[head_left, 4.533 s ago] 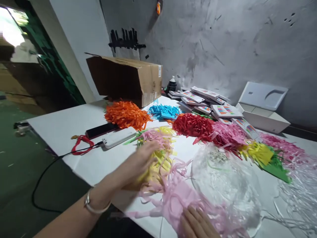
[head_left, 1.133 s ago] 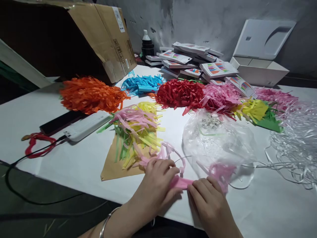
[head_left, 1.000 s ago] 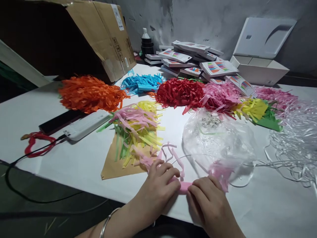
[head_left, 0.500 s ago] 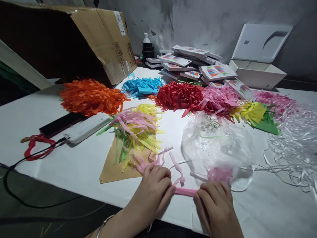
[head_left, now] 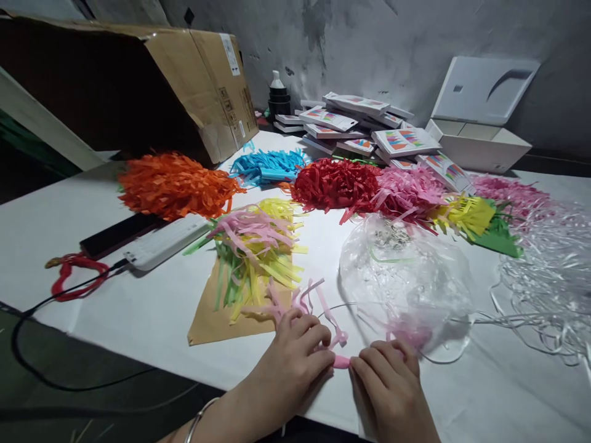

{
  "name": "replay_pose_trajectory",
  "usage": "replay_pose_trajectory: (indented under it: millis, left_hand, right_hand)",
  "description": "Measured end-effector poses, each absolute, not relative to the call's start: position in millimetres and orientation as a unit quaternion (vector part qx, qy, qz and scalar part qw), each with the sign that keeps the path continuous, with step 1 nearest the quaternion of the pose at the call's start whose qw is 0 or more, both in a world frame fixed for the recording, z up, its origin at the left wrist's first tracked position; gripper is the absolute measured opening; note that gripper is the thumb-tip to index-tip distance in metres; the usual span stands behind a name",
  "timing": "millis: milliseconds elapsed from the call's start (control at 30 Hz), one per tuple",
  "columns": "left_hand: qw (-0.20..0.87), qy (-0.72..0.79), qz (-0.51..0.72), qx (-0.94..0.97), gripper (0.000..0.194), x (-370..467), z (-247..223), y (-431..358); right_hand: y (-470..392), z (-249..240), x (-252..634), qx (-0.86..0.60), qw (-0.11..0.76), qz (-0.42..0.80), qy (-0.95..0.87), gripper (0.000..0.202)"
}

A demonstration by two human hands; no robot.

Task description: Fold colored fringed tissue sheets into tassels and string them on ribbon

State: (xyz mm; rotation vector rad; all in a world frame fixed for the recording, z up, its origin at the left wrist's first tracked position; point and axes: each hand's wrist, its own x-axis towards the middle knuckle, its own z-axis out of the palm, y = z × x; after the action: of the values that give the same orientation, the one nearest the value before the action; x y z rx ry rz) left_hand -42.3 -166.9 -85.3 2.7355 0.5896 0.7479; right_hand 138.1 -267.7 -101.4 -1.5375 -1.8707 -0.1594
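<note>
Both hands grip one pink tissue-paper tassel, whose rolled middle shows between my fingers near the table's front edge. My left hand is closed round its left part, with pink fringe strips spilling out beyond the fingers. Closed on the right end is my right hand, with blurred pink fringe behind it. Just past my left hand lies brown paper, topped by yellow, green and pink tassels. A clear plastic bag rests beyond my right hand.
Orange, blue and red tassel heaps line the back. Behind them are stacked flat boxes, a cardboard carton and an open white box. A white power bank lies left, silvery ribbon right.
My hands have come closer together, so less of the pink roll shows between them. The right hand has moved slightly left. The view has shifted a little.
</note>
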Motion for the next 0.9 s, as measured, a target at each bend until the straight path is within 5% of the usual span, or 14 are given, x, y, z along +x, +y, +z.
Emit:
replay_pose_trajectory:
  millis: [100, 267, 467, 900]
  left_hand:
    - [0.121, 0.194, 0.247, 0.942, 0.016, -41.0, -85.4, -168.0]
    - [0.141, 0.184, 0.242, 0.942, 0.010, -37.9, -81.3, -171.0]
    - [0.146, 0.185, 0.257, 0.937, 0.019, -40.3, -93.6, -167.2]
    - [0.147, 0.179, 0.285, 0.930, 0.025, -37.2, -95.9, -167.5]
  right_hand:
    - [-265.7, -102.0, 132.1, -0.591, 0.376, -0.077, -0.709, 0.018]
    - [-263.5, -102.2, 123.8, -0.577, 0.347, -0.084, -0.734, 0.034]
    - [-264.5, -100.1, 129.3, -0.591, 0.358, -0.053, -0.721, 0.020]
    - [-261.3, -103.5, 126.6, -0.575, 0.355, -0.110, -0.729, 0.037]
